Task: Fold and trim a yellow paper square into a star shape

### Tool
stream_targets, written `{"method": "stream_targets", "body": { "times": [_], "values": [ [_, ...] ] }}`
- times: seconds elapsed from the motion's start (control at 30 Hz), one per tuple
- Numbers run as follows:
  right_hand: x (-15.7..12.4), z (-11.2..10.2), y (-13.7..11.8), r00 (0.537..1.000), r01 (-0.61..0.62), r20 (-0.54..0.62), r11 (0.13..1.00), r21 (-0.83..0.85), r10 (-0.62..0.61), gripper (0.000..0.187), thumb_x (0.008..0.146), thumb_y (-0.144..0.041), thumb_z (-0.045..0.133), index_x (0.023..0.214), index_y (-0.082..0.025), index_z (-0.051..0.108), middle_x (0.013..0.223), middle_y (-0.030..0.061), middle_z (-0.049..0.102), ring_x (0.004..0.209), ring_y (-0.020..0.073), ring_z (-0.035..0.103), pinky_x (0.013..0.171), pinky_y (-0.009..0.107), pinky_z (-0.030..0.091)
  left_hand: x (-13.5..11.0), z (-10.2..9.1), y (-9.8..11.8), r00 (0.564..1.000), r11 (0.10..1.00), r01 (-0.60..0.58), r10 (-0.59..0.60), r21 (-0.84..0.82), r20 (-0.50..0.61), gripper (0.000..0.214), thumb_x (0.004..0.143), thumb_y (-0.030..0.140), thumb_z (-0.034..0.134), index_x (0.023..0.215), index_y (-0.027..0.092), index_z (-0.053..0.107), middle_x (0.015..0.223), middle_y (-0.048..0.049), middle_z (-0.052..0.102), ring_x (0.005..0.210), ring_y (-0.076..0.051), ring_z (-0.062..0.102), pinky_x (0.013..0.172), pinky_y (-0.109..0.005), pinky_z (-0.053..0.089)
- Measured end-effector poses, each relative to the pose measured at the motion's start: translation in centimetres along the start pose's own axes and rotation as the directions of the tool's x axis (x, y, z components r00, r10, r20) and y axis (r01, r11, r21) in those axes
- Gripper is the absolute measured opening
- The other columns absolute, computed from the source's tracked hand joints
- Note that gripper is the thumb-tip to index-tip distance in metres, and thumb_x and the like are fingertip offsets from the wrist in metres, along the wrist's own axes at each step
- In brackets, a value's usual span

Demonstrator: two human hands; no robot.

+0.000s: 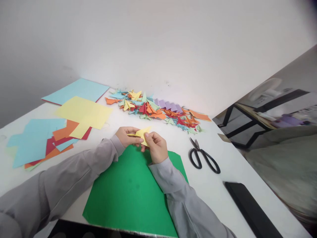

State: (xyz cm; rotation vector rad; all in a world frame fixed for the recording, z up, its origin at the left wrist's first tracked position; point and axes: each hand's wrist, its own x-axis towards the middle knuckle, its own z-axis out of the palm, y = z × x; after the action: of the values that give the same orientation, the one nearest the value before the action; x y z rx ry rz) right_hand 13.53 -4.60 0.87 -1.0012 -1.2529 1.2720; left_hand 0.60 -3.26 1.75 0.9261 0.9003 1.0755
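Between my two hands is a small piece of folded yellow paper (143,133), pointed at its upper right. My left hand (128,136) pinches its left side, where a thin folded strip sticks out. My right hand (157,145) grips the other side with the thumb lying on its face. Both hands are above the far edge of a green sheet (131,188) on the white table. Past them lies a long heap of small folded paper pieces (148,109) in many colours. Some fingertips are hidden behind the paper.
Black-handled scissors (201,155) lie partly open on the right, near a long black object (250,208). On the left are a yellow sheet (84,110), blue sheets (37,138) and coloured offcuts. A blue sheet stack (76,91) sits by the wall (158,43).
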Motion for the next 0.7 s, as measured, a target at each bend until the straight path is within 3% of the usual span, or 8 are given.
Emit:
{"method": "stream_targets", "body": {
  "times": [0.43,0.7],
  "values": [
    [0.1,0.09,0.02,0.999,-0.045,0.014,0.999,0.019,0.045,0.031,0.064,-0.041,0.062,0.057,-0.018,0.042,0.041,-0.0054,0.055,0.032,0.0077,0.049,0.033,0.017,0.037,-0.3,0.03,0.31,0.998,0.992,-0.056,0.054,0.111,0.026,0.038,0.038,0.016,0.076,0.071,0.007,0.061,0.051,-0.0005,0.061,0.043,-0.009,0.055,0.047,-0.023,0.047],
    [0.05,-0.06,0.11,0.997,-0.064,0.035,0.998,-0.002,0.064,0.032,0.068,-0.041,0.058,0.054,-0.017,0.043,0.04,-0.0057,0.053,0.03,0.007,0.046,0.031,0.017,0.034,-0.11,-0.11,-0.03,0.994,0.994,-0.097,0.095,0.045,0.048,0.04,0.036,0.013,0.076,0.072,0.007,0.06,0.053,0.0009,0.06,0.049,-0.009,0.056,0.052,-0.024,0.047]
  ]
}}
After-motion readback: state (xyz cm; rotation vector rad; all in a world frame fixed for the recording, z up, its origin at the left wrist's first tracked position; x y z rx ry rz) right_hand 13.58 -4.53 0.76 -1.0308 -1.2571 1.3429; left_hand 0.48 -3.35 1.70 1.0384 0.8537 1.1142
